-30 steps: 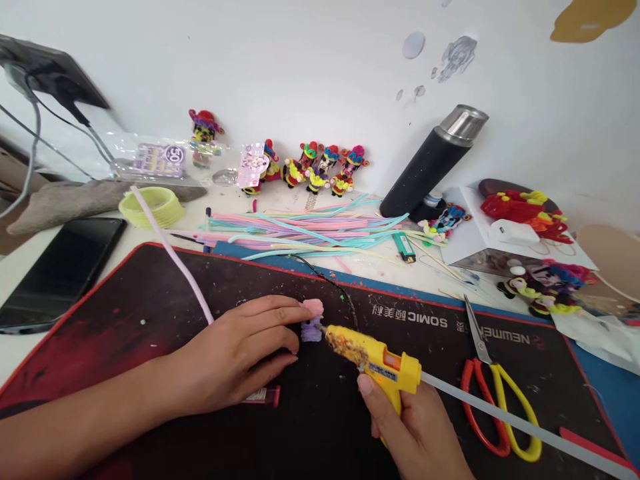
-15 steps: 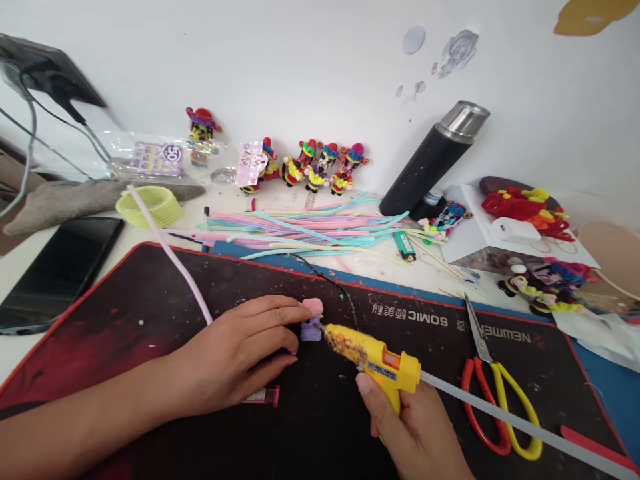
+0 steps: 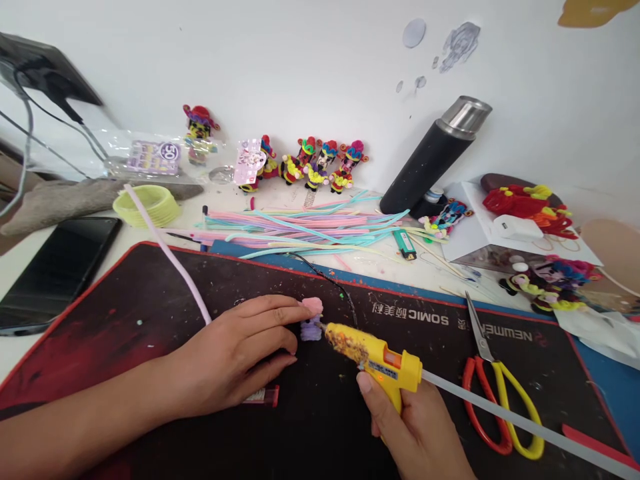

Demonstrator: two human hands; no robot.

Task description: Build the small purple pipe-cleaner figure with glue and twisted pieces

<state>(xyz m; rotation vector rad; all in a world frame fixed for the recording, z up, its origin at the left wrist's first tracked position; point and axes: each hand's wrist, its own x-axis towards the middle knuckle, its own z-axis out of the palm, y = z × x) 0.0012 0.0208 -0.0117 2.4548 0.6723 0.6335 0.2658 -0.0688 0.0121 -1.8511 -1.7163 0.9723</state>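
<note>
Hands [image 3: 417, 423] on fuzzy piece [image 3: 311, 320], glue gun [image 3: 373, 353]; purple label [image 3: 153, 157] inside clear packet [image 3: 97, 150].

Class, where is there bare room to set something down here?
On the mat, mostly bare patches lie between the phone, lilac stem and left arm, and, nearer, between the left hand and right hand. Behind the mat, pastel stems crowd the table.

So there's just the one head view here, looking forward and down from the wearer's eye level, over both forearms onto the counter [image 3: 30, 267]. It's pretty close in, with the dark mat [image 3: 210, 440] filling the lower part and the wall [image 3: 280, 73] across the top.
</note>
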